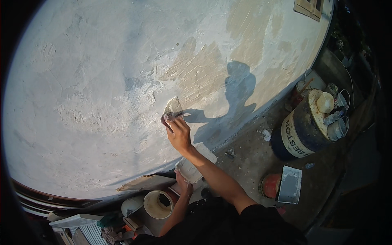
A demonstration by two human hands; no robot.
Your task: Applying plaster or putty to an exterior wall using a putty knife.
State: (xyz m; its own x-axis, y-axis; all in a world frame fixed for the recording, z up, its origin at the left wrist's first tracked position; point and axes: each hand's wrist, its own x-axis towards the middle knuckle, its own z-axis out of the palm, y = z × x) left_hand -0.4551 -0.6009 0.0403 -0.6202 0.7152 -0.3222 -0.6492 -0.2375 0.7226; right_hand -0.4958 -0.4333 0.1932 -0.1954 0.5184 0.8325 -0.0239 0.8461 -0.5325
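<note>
My right hand (179, 132) is closed around a putty knife, holding it up against the wall (102, 73). The putty knife's blade (174, 105) is coated in pale plaster and touches the wall surface; part of its handle is hidden by my fingers. Lower down, my left hand (184, 184) grips the near edge of a shallow whitish tray (189, 170) smeared with plaster. My right forearm crosses in front of part of that tray. White, ridged plaster covers much of the wall, with beige patches to the right of the knife.
A dark blue drum (292, 136) with tubs on its lid stands at right. Near it sits a red bucket (270, 185) beside a grey rectangular pan (290, 184). An open cream bucket (160, 205) and a ribbed white panel (87, 226) lie at lower left.
</note>
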